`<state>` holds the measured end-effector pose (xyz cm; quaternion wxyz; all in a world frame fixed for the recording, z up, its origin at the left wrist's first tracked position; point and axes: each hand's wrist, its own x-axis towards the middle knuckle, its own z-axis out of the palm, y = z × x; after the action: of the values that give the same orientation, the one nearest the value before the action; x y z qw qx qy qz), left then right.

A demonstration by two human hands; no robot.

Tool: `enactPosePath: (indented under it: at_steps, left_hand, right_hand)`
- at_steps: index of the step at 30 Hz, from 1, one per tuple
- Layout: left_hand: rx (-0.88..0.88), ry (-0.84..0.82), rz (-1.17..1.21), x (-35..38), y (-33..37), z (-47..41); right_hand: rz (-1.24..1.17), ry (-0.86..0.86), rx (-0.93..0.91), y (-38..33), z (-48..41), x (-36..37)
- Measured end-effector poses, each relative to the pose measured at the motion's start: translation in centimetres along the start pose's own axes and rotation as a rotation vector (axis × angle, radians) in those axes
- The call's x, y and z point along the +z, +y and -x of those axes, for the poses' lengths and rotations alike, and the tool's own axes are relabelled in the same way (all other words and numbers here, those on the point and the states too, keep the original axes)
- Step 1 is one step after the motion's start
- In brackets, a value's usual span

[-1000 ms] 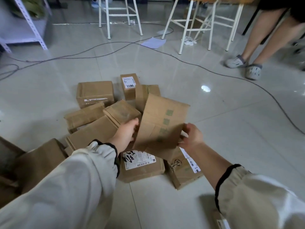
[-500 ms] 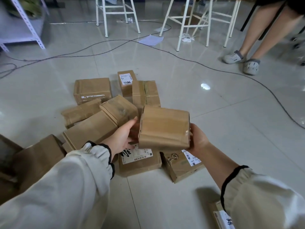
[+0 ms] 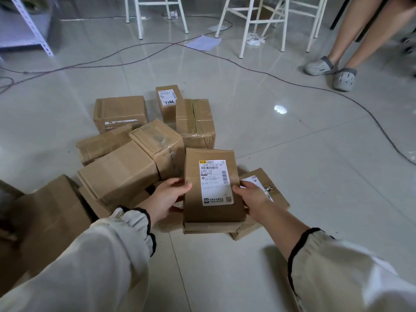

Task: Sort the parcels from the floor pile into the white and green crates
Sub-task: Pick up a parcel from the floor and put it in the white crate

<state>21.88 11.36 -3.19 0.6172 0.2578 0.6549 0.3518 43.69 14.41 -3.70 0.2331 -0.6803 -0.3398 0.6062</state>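
Note:
A flat brown cardboard parcel (image 3: 213, 212) with a white shipping label facing up is held between both hands above the floor pile. My left hand (image 3: 167, 199) grips its left edge, thumb on top. My right hand (image 3: 252, 197) grips its right edge. Beneath and behind it lies the pile of brown parcels (image 3: 139, 158), several boxes of different sizes on the tiled floor. A small labelled box (image 3: 167, 102) sits at the far side of the pile. Neither the white crate nor the green crate is in view.
A large brown box (image 3: 49, 224) lies at the left. Black cables (image 3: 337, 95) snake across the floor behind the pile. White stool legs (image 3: 245, 25) and a metal rack (image 3: 29, 25) stand at the back. A person's legs in grey shoes (image 3: 333, 70) stand at the back right.
I have turned the parcel over in both hands: its plain underside faced me, then a taped side, and now its labelled face is up. It sits lower and closer.

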Motion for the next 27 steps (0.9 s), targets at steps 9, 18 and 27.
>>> enactPosePath:
  at_steps: [9, 18, 27]
  left_hand:
    - [0.009, 0.004, 0.038, -0.4, -0.7, -0.2]
    - [-0.031, -0.053, 0.017, -0.8, 1.4, 0.2]
    - [-0.05, -0.052, 0.069, -0.5, 14.6, 8.9]
  right_hand:
    - [-0.107, -0.095, 0.031, 0.1, 0.3, -0.5]
    - [-0.051, -0.134, 0.05, -1.9, 0.6, -0.9]
    - [-0.07, -0.141, 0.043, -14.7, 10.7, -3.2]
